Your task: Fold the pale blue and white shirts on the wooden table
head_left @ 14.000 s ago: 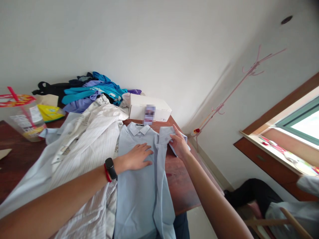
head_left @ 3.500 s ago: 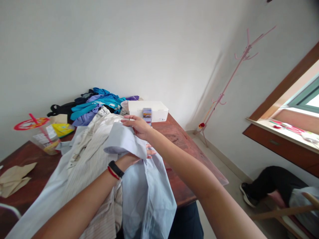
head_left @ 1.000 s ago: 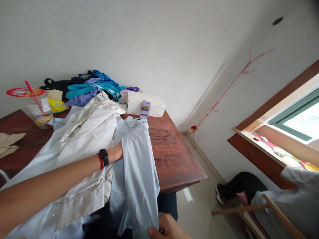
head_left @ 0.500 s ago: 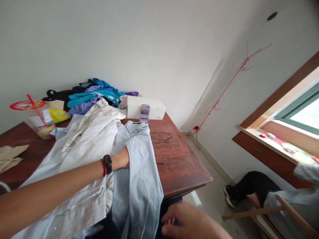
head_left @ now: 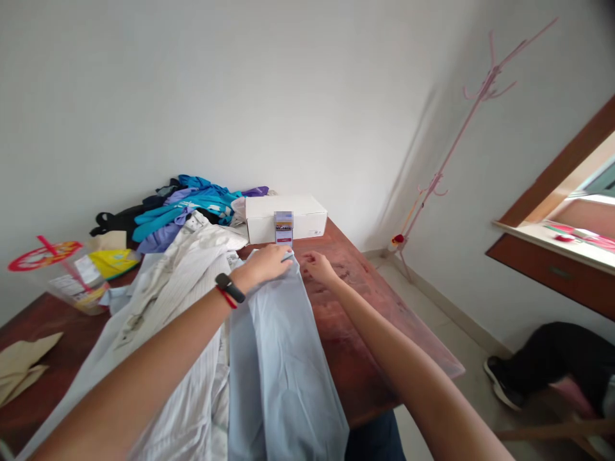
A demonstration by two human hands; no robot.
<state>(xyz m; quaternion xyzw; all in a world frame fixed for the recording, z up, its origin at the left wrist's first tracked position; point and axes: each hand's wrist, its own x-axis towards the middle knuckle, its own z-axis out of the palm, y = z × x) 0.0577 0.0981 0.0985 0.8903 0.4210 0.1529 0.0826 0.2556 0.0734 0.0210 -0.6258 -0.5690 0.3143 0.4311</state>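
I am pressing my left hand (head_left: 266, 264) flat, fingers closed over cloth, on the top end of the blue shirt (head_left: 283, 358); my right hand (head_left: 319, 266), grip loosely curled, is touching the shirt's edge just beside it. The shirt is running from both hands back along the counter (head_left: 365, 307) and hanging over its near edge. A white box (head_left: 288, 218) is standing just beyond the fingertips; striped shirts (head_left: 182, 282) are lying left of my left hand.

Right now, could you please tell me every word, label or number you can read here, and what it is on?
No text here is legible.
Small card against the white box: print blurred.
Box's side sticker: too small.
Plastic cup label and red lid: unreadable.
Yellow packet: nothing readable.
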